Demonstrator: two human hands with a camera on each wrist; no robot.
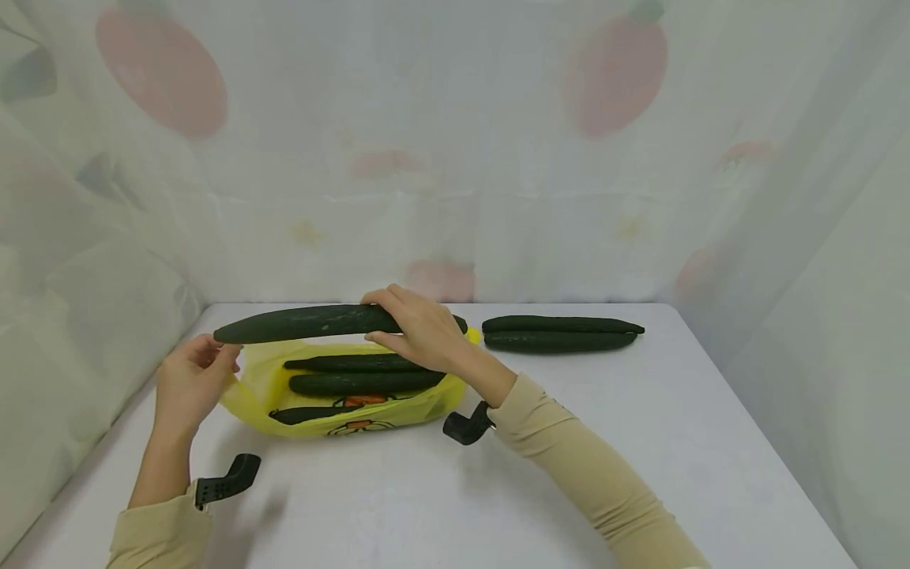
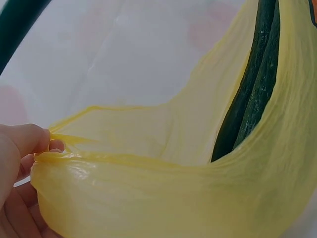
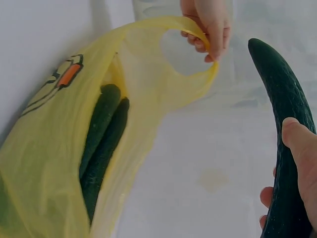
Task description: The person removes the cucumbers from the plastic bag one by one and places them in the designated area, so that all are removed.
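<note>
Just below the right hand (image 1: 419, 332), which grips a long dark-green cucumber (image 1: 306, 323) lengthwise, the thin yellow plastic bag (image 1: 256, 387) gapes; the left hand (image 1: 190, 378) pinches its handle.

Left hand (image 1: 190, 378) pinching with fingertips; right hand (image 1: 419, 328) curled in a grip, both forearms extended

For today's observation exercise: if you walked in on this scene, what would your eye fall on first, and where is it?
The long dark cucumber stands out first, gripped by the right hand and held level above a yellow plastic bag near the table's left back corner. The left hand pinches the bag's handle, and more cucumbers lie inside. Two further cucumbers lie side by side on the table to the right.
</note>
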